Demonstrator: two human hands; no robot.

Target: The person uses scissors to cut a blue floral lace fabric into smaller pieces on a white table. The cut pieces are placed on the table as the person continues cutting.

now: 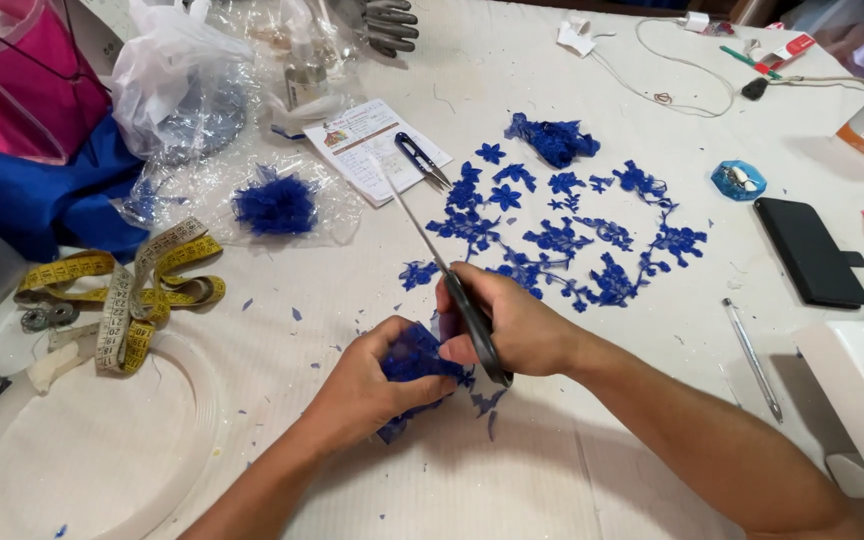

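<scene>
Both hands work close: left hand [367,385] pinches blue lace [414,358], right hand [507,325] grips scissors [452,285]. I fear blades could nick fingers beside the lace.

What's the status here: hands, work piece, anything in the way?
Left hand grips blue lace. Right hand holds scissors, blades pointing up and away. Cut lace pieces lie beyond; nothing blocks.

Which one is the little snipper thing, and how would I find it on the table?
Start at the spread of cut blue lace flowers in the middle of the white table. Just left of them lies a printed paper card, and the small thread snips rest on its right edge. They are short with dark handles, unlike the long scissors in the right hand.
</scene>
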